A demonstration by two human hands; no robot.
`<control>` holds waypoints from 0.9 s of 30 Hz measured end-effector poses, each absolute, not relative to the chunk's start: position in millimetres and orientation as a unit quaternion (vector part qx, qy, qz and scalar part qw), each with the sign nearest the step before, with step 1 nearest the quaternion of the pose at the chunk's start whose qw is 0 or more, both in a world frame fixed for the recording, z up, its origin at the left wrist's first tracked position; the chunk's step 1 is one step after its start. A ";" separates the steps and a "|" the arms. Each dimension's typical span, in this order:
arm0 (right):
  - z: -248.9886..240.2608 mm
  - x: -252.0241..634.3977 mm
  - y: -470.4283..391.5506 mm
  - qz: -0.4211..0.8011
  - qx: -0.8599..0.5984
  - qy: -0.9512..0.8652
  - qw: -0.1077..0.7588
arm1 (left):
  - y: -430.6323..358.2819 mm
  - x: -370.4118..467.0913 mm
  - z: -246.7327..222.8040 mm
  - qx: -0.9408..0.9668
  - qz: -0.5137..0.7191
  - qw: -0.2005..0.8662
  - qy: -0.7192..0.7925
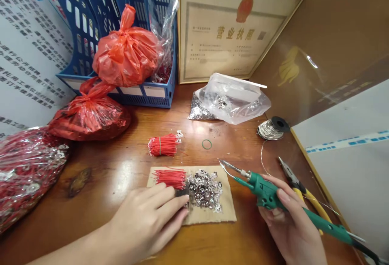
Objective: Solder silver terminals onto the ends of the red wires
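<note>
Soldering stock on a varnished wooden desk [121, 167], listed left to right, places by the clock face of the frame. At 9 o'clock: a crinkled clear bag [27, 172] packed with red wires and bright tabs, seemingly finished pieces, though the wrapping blurs them. At 10 o'clock: two knotted red plastic bags [126, 54], glossy and bulging, one lying on the desk, one propped in a blue slotted file rack [91, 26]. Near centre: a banded bundle of red wire [162, 145], short thin strands with bare ends, untouched. Below centre: a tan cardboard mat [226, 210] bearing loose red wire lengths [170, 177] beside a heap of small stamped silver terminals [204, 190]; both heaps are large, so I judge much of the joining is left. At 6 o'clock: the left hand [146, 220], palm down, fingers together and extended, tips pressing a small dark object at the mat's edge; its nature cannot be told. Above centre: a green rubber band [207, 144], and a clear bag of metal parts [234, 99] at 12 o'clock. At 2 o'clock: a spool of solder wire [271, 129], one strand trailing down. At 4 o'clock: the right hand [288, 224], fingers curled round a green soldering iron [264, 192], tip raised just beyond the mat's upper right corner. Yellow-handled pliers [304, 190] lie behind it.
</note>
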State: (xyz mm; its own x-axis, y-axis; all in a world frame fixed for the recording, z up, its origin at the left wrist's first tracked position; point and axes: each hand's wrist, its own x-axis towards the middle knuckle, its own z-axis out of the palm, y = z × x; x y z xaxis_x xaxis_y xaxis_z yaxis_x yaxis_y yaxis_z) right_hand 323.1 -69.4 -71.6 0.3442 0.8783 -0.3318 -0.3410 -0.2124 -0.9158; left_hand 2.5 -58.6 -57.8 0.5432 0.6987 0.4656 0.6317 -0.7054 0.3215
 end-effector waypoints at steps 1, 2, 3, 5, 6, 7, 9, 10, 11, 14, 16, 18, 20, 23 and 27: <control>-71.9 322.9 -69.1 0.522 -0.575 -0.236 0.584 | -58.6 2.2 -59.1 0.875 0.293 0.064 0.379; -72.0 322.6 -68.8 0.521 -0.573 -0.239 0.585 | -58.5 2.0 -60.7 0.875 0.296 0.070 0.378; -71.9 322.4 -68.5 0.522 -0.571 -0.242 0.586 | -58.3 1.9 -62.7 0.875 0.296 0.075 0.377; -71.4 322.2 -68.3 0.523 -0.566 -0.246 0.588 | -57.9 2.5 -66.7 0.876 0.294 0.079 0.374; -71.1 322.2 -68.2 0.525 -0.564 -0.247 0.588 | -57.7 3.2 -68.3 0.877 0.294 0.077 0.373; -70.7 322.2 -68.2 0.527 -0.562 -0.247 0.588 | -57.6 4.1 -69.3 0.877 0.296 0.072 0.372; -69.5 321.8 -68.1 0.532 -0.558 -0.246 0.588 | -56.7 4.8 -69.2 0.876 0.299 0.063 0.372; -68.6 321.2 -68.0 0.534 -0.555 -0.245 0.589 | -55.6 3.9 -68.0 0.876 0.303 0.062 0.370; -67.5 320.4 -67.9 0.535 -0.554 -0.243 0.590 | -53.9 1.7 -66.0 0.876 0.306 0.065 0.367; -63.0 317.1 -68.1 0.540 -0.551 -0.233 0.591 | -44.3 -13.5 -57.1 0.876 0.309 0.085 0.361; -60.9 315.7 -68.3 0.544 -0.550 -0.229 0.591 | -35.3 -27.7 -51.2 0.877 0.296 0.096 0.365; -60.9 316.0 -68.3 0.546 -0.549 -0.228 0.591 | -26.8 -39.7 -47.2 0.889 0.249 0.088 0.373; -63.2 318.1 -67.9 0.544 -0.548 -0.230 0.593 | -21.1 -46.1 -45.3 0.898 0.218 0.072 0.374; -68.2 322.8 -67.3 0.541 -0.547 -0.230 0.596 | -18.0 -47.0 -46.5 0.899 0.220 0.061 0.372; -71.5 326.1 -66.4 0.549 -0.543 -0.227 0.594 | -17.4 -44.7 -54.6 0.895 0.239 0.046 0.375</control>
